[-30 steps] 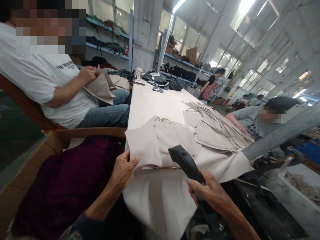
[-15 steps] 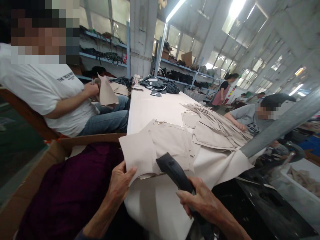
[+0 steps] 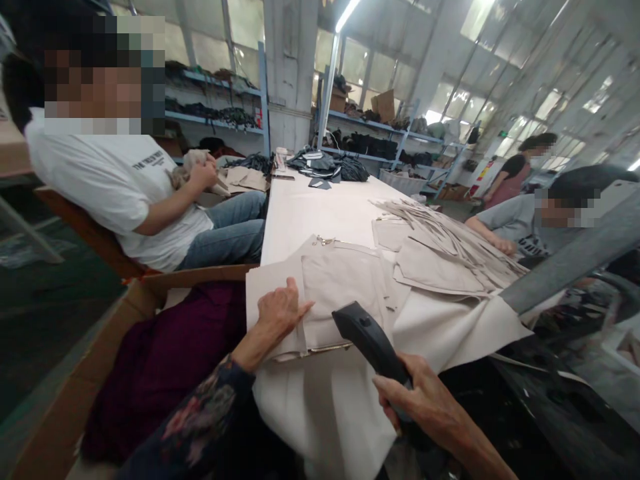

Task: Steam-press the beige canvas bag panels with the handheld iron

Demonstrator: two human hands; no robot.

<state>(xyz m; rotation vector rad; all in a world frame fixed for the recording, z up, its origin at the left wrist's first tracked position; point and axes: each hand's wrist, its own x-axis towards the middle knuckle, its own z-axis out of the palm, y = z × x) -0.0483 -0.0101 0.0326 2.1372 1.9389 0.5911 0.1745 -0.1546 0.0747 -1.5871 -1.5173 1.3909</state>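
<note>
My left hand (image 3: 281,310) rests on a flat beige fabric piece (image 3: 257,283), its fingers apart and pointing away from me. That piece lies against a beige panel (image 3: 343,273) with metal zippers along its far and near edges. In my right hand (image 3: 415,390) is a black curved handheld tool (image 3: 367,333), gripped by its handle; its head hangs over the near right part of the panel. More beige panels (image 3: 435,267) are stacked to the right, with a bundle of thin strips (image 3: 450,233) beyond them.
A cardboard box (image 3: 113,320) with dark purple cloth (image 3: 170,360) stands at the left. One person (image 3: 145,173) sits beyond it holding beige cloth; another (image 3: 525,220) works at the right. A grey metal pole (image 3: 575,250) slants across the right. Dark pieces (image 3: 320,167) lie at the table's far end.
My left hand has moved from the fabric's near edge onto its top, with fingers now spread. The fabric piece lies flatter. The seated person's cloth is now bunched up. The view has shifted slightly.
</note>
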